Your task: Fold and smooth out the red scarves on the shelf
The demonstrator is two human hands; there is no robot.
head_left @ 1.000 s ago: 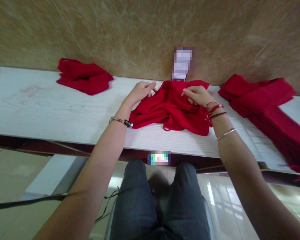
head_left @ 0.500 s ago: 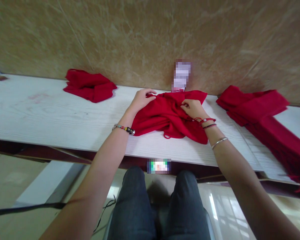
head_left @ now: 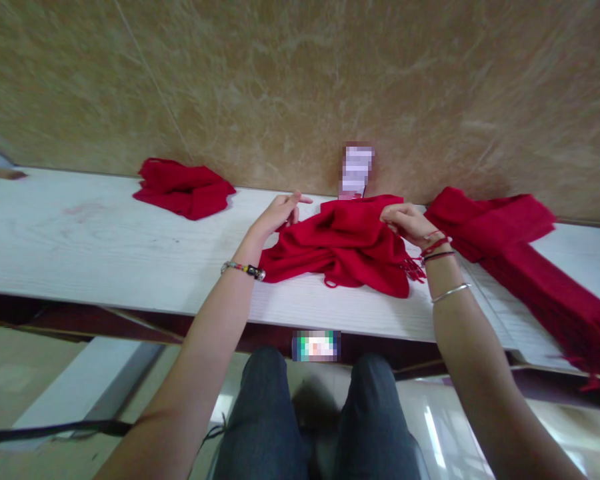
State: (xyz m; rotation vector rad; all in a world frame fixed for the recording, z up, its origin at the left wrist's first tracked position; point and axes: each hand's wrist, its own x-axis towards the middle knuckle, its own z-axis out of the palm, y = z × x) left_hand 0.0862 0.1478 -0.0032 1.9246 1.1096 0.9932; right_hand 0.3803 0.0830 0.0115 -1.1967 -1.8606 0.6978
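Observation:
A crumpled red scarf [head_left: 340,247] lies on the white tabletop in front of me, with a little fringe showing at its right end and a small loop at its near edge. My left hand [head_left: 279,212] is at the scarf's upper left, its index finger stretched out and apart from the others, with nothing in it. At the scarf's upper right, my right hand [head_left: 405,220] has its fingers closed on the red fabric. Part of the edge it grips is hidden behind the fingers.
A bunched red cloth [head_left: 186,190] lies to the left. On the right, a folded red scarf [head_left: 520,257] reaches to the near edge of the white table [head_left: 90,247]. A blurred-out phone-like object [head_left: 356,170] leans against the marbled wall [head_left: 300,87].
My right hand has moved right with the scarf's edge, and fringe now shows there. The left hand has come off the fabric and its index finger has straightened. The view has tilted slightly.

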